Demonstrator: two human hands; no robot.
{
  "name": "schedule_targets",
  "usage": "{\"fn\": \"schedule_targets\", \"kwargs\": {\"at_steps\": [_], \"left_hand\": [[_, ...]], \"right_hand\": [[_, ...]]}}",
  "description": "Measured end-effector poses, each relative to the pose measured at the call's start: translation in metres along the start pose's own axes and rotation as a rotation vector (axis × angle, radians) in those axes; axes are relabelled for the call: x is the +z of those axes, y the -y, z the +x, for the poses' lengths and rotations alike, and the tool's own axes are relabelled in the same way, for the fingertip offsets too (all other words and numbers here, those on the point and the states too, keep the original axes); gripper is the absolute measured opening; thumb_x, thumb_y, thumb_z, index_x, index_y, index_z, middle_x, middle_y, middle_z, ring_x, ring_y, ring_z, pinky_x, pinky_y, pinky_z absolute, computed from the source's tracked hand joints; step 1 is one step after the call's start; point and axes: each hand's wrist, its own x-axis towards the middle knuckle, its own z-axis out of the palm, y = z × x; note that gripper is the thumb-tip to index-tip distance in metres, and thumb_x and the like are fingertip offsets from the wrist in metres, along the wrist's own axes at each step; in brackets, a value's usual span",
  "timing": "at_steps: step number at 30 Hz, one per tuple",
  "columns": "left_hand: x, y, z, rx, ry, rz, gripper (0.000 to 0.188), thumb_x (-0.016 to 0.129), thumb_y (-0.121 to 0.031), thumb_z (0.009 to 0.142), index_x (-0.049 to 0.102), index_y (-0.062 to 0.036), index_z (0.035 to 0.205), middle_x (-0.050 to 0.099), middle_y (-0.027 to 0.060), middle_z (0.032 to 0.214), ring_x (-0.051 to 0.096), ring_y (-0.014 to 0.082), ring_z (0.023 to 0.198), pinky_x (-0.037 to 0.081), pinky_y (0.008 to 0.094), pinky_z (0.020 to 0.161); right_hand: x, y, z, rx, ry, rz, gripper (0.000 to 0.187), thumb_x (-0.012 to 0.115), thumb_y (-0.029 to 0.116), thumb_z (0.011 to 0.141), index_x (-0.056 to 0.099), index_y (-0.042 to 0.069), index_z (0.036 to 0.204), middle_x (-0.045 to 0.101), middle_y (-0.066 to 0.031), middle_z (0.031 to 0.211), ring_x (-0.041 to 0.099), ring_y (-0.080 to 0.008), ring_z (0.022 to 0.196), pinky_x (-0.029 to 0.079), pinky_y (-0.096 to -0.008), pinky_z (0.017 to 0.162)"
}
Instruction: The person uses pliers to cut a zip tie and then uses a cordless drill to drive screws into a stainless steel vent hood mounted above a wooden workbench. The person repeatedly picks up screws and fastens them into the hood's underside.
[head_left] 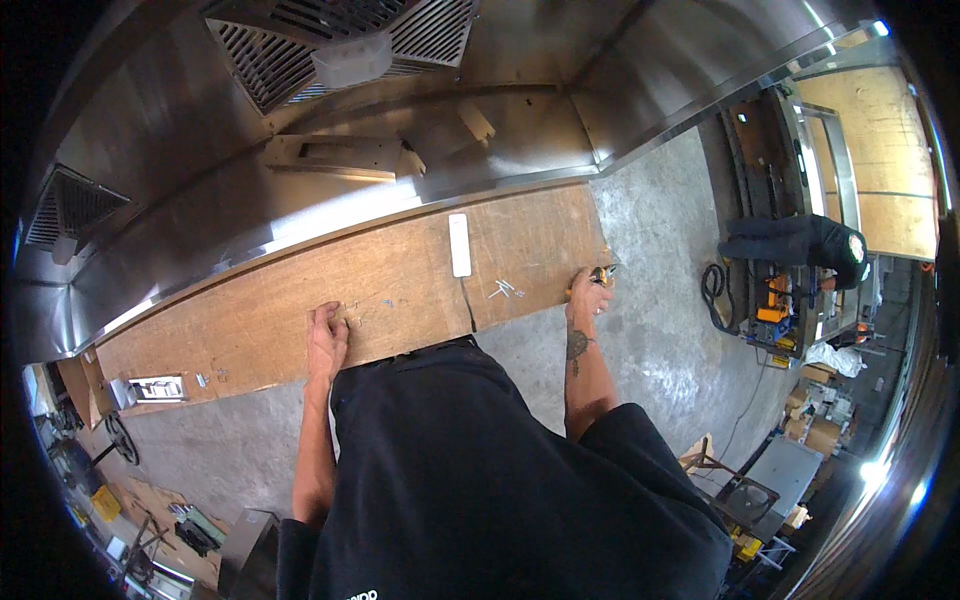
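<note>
A long brown wooden board (400, 265) runs crosswise in front of me. On its near edge, left of the middle, rests my left hand (327, 342), fingers bent over the surface with the thumb a little apart; nothing shows in it. Small metal bits (388, 302) lie just right of those fingers. At the board's right end, my right hand (590, 294) is closed around a small black-and-yellow hand tool (600, 275) with a metal tip, which looks like pliers. Several thin silver pins or screws (505, 289) lie left of that hand, near a long white block (459, 245).
A large stainless-steel hood (520, 130) with slatted vents stands behind the board. A black strap or cord (468, 305) crosses the board's near edge. An open box of metal parts (158, 389) sits at the left end. Another person (810, 250) bends over a workbench at right; a coiled hose (716, 295) is nearby.
</note>
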Motion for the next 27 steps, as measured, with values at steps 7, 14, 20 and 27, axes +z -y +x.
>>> {"fn": "schedule_targets", "kwargs": {"at_steps": [7, 14, 20, 27], "left_hand": [[-0.007, -0.022, -0.003, 0.016, -0.006, 0.065, 0.034, 0.058, -0.009, 0.093, 0.056, -0.0012, 0.127, 0.057, 0.0207, 0.115, 0.063, 0.0303, 0.093, 0.053, 0.0410, 0.086], [0.001, -0.007, -0.002, 0.019, -0.024, -0.001, 0.035, 0.059, -0.008, 0.093, 0.055, -0.0023, 0.128, 0.056, 0.0216, 0.115, 0.063, 0.0315, 0.095, 0.053, 0.0413, 0.085], [-0.003, -0.016, -0.003, -0.060, -0.026, -0.042, 0.035, 0.058, -0.006, 0.093, 0.054, -0.0014, 0.128, 0.055, 0.0227, 0.117, 0.062, 0.0341, 0.103, 0.054, 0.0411, 0.087], [0.001, -0.006, -0.009, -0.047, -0.105, -0.044, 0.034, 0.060, -0.005, 0.092, 0.056, -0.0019, 0.125, 0.057, 0.0210, 0.115, 0.063, 0.0323, 0.099, 0.054, 0.0403, 0.087]], "right_hand": [[0.004, -0.012, 0.008, -0.183, 0.073, 0.208, 0.097, 0.073, 0.054, 0.081, 0.025, -0.013, 0.133, 0.044, -0.0368, 0.129, 0.048, -0.0469, 0.124, 0.043, -0.0562, 0.102], [-0.010, -0.006, 0.009, -0.054, 0.131, 0.237, 0.091, 0.074, 0.052, 0.081, 0.028, -0.008, 0.132, 0.046, -0.0300, 0.125, 0.058, -0.0355, 0.110, 0.054, -0.0545, 0.086], [-0.024, 0.005, -0.057, -0.928, -0.194, 0.092, 0.068, 0.061, 0.040, 0.095, 0.039, -0.012, 0.132, 0.044, -0.0312, 0.120, 0.049, -0.0460, 0.113, 0.043, -0.0534, 0.097], [-0.009, 0.052, -0.179, -1.315, 0.318, 0.206, 0.047, 0.062, 0.014, 0.092, 0.046, -0.006, 0.132, 0.043, -0.0271, 0.114, 0.048, -0.0436, 0.109, 0.041, -0.0524, 0.093]]}}
